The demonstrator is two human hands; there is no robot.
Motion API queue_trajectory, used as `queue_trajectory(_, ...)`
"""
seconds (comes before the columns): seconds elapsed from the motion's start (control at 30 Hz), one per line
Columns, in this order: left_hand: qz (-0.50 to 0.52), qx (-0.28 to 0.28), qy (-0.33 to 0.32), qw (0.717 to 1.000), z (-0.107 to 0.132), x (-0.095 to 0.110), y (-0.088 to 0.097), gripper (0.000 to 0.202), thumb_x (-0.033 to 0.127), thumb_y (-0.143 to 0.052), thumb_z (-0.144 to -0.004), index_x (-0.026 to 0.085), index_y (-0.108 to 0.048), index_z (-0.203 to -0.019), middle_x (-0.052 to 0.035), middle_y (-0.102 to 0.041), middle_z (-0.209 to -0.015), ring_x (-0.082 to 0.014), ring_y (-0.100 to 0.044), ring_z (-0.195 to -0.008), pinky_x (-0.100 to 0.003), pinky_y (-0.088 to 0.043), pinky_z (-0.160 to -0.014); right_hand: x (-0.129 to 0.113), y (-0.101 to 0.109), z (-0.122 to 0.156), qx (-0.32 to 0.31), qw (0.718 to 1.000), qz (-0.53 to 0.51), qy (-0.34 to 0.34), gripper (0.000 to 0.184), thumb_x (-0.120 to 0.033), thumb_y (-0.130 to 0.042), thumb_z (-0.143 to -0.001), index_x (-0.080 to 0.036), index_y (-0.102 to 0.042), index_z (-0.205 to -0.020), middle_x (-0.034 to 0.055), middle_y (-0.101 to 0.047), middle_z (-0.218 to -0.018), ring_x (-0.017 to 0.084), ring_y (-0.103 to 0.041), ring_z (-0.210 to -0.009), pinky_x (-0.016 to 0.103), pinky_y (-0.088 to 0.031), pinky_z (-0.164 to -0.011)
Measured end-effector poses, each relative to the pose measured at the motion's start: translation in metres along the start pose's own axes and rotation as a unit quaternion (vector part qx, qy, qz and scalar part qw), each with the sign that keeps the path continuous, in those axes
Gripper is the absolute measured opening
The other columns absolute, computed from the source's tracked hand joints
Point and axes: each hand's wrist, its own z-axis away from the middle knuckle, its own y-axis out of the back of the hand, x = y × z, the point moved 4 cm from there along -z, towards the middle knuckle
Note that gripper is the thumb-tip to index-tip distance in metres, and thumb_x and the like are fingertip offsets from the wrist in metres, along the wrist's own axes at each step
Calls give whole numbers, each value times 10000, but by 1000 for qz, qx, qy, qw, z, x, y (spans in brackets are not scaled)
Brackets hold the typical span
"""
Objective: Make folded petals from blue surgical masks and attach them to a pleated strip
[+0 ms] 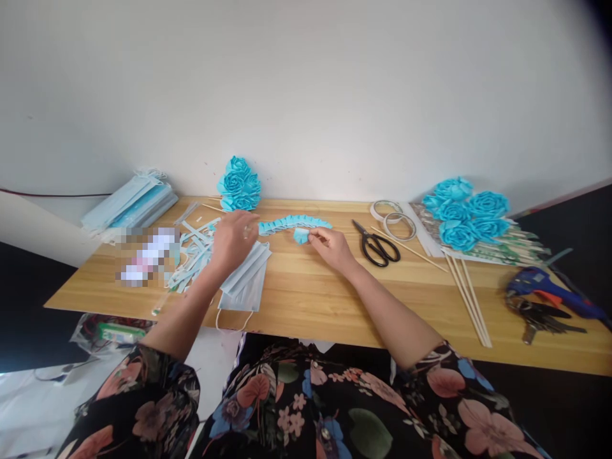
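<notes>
My right hand (332, 245) pinches the rolled end of a pleated blue strip (294, 224) that arcs across the wooden table (335, 293). My left hand (233, 239) holds the strip's other end down, fingers curled over it. Under my left wrist lie a few flat blue face masks (246, 280). A heap of cut blue and white mask trimmings (194, 252) sits just left of that hand.
Finished blue roses (239, 185) stand by the wall; more blue roses on sticks (461, 213) lie at the right. Black scissors (377, 245), tape rolls (394, 217), wooden sticks (468, 293), a blue glue gun (549, 287), keys (540, 315) and a mask stack (131, 204) are around.
</notes>
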Motion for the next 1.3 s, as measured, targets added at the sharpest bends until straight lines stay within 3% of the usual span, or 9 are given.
queue_trajectory(0.13, 128, -75, -44, 988, -9, 41, -31, 222, 293, -564, -892, 186, -720, -1008, -97, -729, -1069, -234, -649, -1033, -364, -480, -948, -10, 2, 1, -2, 997, 61, 41, 188, -280, -539, -899, -200, -694, -830, 36, -716, -772, 168, -627, -694, 285, -454, -675)
queue_trajectory(0.3, 161, -110, -62, 979, -20, 64, -46, 164, 296, -600, -875, 201, -730, -910, -75, -747, -957, -212, -671, -912, -335, -492, -844, -14, 2, 2, -11, 993, 88, 75, 188, -263, -536, -904, -202, -688, -813, 33, -695, -755, 161, -594, -676, 283, -434, -683)
queue_trajectory(0.47, 115, -132, -36, 984, -25, 64, -47, 116, 229, -612, -803, 194, -716, -764, -44, -720, -777, -174, -631, -719, -282, -449, -682, -12, 2, 0, -8, 993, 98, 60, 158, -243, -554, -884, -205, -694, -821, 26, -695, -751, 161, -594, -693, 274, -426, -682)
queue_trajectory(0.57, 129, -146, -10, 981, -24, 61, -49, 147, 270, -603, -801, 192, -710, -738, -30, -717, -744, -163, -624, -679, -264, -427, -633, -11, 3, 0, -2, 994, 99, 49, 156, -253, -560, -879, -212, -696, -815, 20, -687, -735, 160, -586, -679, 271, -418, -667)
queue_trajectory(0.73, 172, -172, 19, 970, -21, 58, -52, 215, 368, -608, -822, 195, -732, -791, -24, -734, -770, -166, -638, -692, -261, -429, -643, -13, 3, 0, 1, 993, 106, 60, 156, -239, -563, -874, -209, -704, -812, 23, -690, -731, 160, -582, -672, 276, -405, -666)
queue_trajectory(1.07, 169, -189, 43, 967, -21, 57, -56, 133, 267, -586, -765, 177, -667, -707, -5, -663, -668, -143, -568, -626, -251, -366, -593, -9, 3, 0, 3, 999, 35, 25, 155, -271, -571, -847, -197, -678, -761, 16, -686, -720, 150, -586, -662, 268, -435, -657)
queue_trajectory(1.17, 245, -195, 71, 947, -19, 56, -60, 159, 305, -575, -746, 174, -625, -671, 9, -609, -610, -124, -507, -573, -245, -343, -565, -9, 8, -1, 20, 999, -46, -16, 207, -333, -561, -860, -189, -651, -742, 10, -665, -710, 146, -583, -651, 266, -449, -649)
queue_trajectory(1.3, 407, -153, 150, 888, -18, 54, -65, 227, 375, -594, -745, 171, -566, -650, 22, -534, -561, -101, -451, -543, -233, -357, -568, -8, 13, -2, 35, 982, -171, -77, 347, -477, -519, -898, -186, -648, -759, 23, -655, -734, 160, -607, -705, 280, -488, -683)
